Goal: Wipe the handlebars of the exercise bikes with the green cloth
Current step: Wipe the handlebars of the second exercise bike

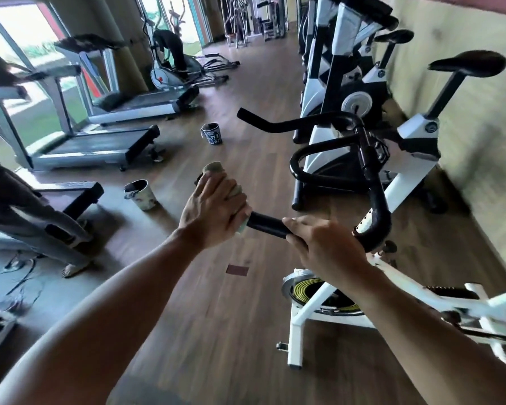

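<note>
our left hand (214,209) wraps the green cloth (230,190) around the handlebar (268,224) end; right hand (327,244) grips the bar. risk: cloth slips off the tip, leaving it unwiped.

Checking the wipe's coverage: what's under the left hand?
The green cloth, wrapped around the handlebar end, with the left hand closed over it. The bar beneath is hidden.

Two treadmills (94,141) line the windows, with two cups (211,133) standing apart on the wooden floor (216,331).
</note>
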